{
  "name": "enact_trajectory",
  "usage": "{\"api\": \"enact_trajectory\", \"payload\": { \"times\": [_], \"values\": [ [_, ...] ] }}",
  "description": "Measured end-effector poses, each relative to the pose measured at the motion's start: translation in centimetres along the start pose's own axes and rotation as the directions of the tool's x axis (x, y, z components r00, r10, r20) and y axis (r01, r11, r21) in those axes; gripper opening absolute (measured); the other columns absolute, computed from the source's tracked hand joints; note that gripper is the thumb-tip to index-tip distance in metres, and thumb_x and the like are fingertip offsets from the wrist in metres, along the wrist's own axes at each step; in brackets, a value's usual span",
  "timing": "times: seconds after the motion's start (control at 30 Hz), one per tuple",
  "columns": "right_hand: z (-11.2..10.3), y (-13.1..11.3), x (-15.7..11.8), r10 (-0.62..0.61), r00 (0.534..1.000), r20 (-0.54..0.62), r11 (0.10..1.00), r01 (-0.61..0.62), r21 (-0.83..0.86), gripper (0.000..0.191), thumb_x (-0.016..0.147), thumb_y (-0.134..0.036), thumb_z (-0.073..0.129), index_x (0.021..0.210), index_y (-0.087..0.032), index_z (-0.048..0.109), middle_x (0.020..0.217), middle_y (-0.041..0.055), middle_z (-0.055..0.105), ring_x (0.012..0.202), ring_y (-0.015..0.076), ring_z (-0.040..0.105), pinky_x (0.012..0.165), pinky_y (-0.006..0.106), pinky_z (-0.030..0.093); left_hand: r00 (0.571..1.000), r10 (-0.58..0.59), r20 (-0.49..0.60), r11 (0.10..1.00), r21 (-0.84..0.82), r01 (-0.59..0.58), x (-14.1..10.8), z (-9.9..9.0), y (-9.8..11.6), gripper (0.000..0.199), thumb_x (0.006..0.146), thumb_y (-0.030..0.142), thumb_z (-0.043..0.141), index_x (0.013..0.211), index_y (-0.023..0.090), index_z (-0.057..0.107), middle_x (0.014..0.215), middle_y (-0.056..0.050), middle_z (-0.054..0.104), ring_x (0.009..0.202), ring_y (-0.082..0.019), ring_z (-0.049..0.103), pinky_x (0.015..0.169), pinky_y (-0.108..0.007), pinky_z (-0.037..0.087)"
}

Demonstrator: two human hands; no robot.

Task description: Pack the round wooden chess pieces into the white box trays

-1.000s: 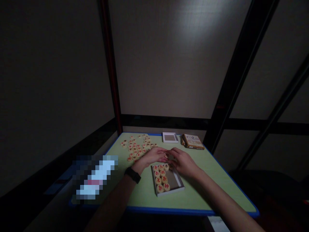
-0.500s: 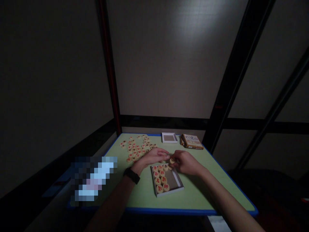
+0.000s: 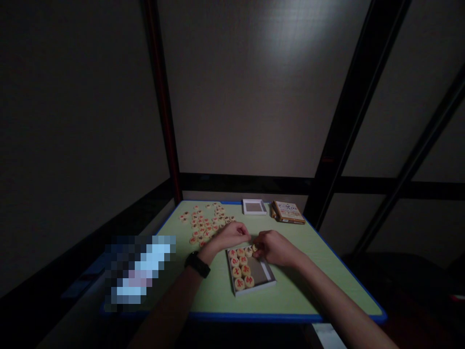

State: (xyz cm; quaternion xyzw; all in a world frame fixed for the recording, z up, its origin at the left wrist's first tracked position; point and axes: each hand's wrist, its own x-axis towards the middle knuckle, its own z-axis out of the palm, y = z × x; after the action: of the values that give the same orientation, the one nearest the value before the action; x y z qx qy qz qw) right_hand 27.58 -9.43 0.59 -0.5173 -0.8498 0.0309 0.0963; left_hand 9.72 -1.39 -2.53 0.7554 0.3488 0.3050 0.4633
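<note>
A shallow white box [image 3: 253, 290] lies near the table's front, with several round wooden pieces in its left two columns and along its far row. My right hand [image 3: 275, 247] pinches a wooden piece [image 3: 255, 247] at the box's far right corner. Just beyond the far edge of the box is my left hand [image 3: 232, 234], its fingers curled together; whether something small is between them is hidden. A dark watch is on my left wrist. Many loose round pieces [image 3: 206, 222] with red or black characters are spread beyond my left hand.
On the green table [image 3: 290, 300] with a blue edge, an unfilled white box [image 3: 254, 207] lies at the back. A printed carton [image 3: 288, 213] is to its right. A blurred bright patch covers the left edge.
My right hand has lowered its piece into the box's far row, beside the piece with a black character. My left hand's fingers have curled in from a stretched pose.
</note>
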Motion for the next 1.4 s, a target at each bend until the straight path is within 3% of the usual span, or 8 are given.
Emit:
{"api": "enact_trajectory", "payload": {
  "times": [0.2,0.43,0.77,1.0,1.17,1.4],
  "values": [
    [-0.1,-0.2,-0.1,-0.002,1.0,-0.015,1.0,0.002,-0.008,0.006,0.075,-0.022,0.069,0.075,-0.018,0.073,0.077,0.0057,0.071,0.069,0.0175,0.06,0.062,0.026,0.035,0.993,-0.007,0.114,0.996,0.085,-0.002,-0.5,-0.2,0.2,0.007,0.062,0.019,0.065,0.066,0.014,0.063,0.06,0.002,0.06,0.058,-0.01,0.053,0.051,-0.018,0.037],
    [0.0,-0.2,-0.1,-0.015,1.0,-0.016,1.0,0.015,-0.014,0.004,0.076,-0.021,0.069,0.075,-0.018,0.072,0.076,0.0047,0.069,0.068,0.0167,0.059,0.061,0.026,0.034,0.986,-0.02,0.163,0.995,0.099,0.004,-0.7,-0.2,0.4,0.01,0.061,0.019,0.066,0.07,0.015,0.065,0.063,0.002,0.063,0.059,-0.01,0.054,0.052,-0.019,0.038],
    [0.4,-0.7,0.1,-0.028,1.0,-0.014,0.997,0.027,-0.067,0.013,0.079,-0.027,0.069,0.087,-0.018,0.074,0.084,0.007,0.071,0.071,0.018,0.061,0.063,0.027,0.034,0.998,0.023,0.059,0.992,0.122,-0.03,-0.1,-0.1,-0.2,0.002,0.066,0.015,0.061,0.066,0.015,0.063,0.063,0.002,0.061,0.061,-0.012,0.054,0.058,-0.022,0.04],
    [0.2,-1.0,0.0,-0.033,0.999,-0.009,0.999,0.033,-0.041,0.013,0.079,-0.027,0.068,0.087,-0.019,0.074,0.084,0.0068,0.071,0.072,0.0183,0.063,0.063,0.026,0.035,0.998,0.012,0.063,0.987,0.16,-0.022,-0.3,-0.1,0.0,0.006,0.067,0.014,0.059,0.066,0.014,0.065,0.063,0.001,0.062,0.061,-0.012,0.055,0.058,-0.022,0.041],
    [-0.4,-0.5,-0.3,-0.021,1.0,-0.021,1.0,0.021,-0.008,0.024,0.073,-0.021,0.066,0.096,-0.021,0.074,0.08,0.0038,0.07,0.07,0.0181,0.061,0.062,0.026,0.036,0.999,0.006,0.045,0.975,0.22,-0.016,-0.3,-0.2,-0.1,0.01,0.067,0.016,0.06,0.068,0.014,0.069,0.065,0.0,0.066,0.063,-0.014,0.058,0.058,-0.022,0.043],
    [-0.1,-0.4,-0.1,-0.017,1.0,-0.018,0.999,0.016,-0.042,0.021,0.07,-0.016,0.06,0.086,-0.021,0.073,0.079,0.004,0.071,0.07,0.0183,0.061,0.063,0.026,0.035,0.996,0.018,0.093,0.955,0.292,-0.045,-0.6,-0.5,0.3,0.017,0.068,0.019,0.058,0.073,0.014,0.074,0.068,-0.001,0.071,0.065,-0.014,0.061,0.059,-0.021,0.044]
  ]
}}
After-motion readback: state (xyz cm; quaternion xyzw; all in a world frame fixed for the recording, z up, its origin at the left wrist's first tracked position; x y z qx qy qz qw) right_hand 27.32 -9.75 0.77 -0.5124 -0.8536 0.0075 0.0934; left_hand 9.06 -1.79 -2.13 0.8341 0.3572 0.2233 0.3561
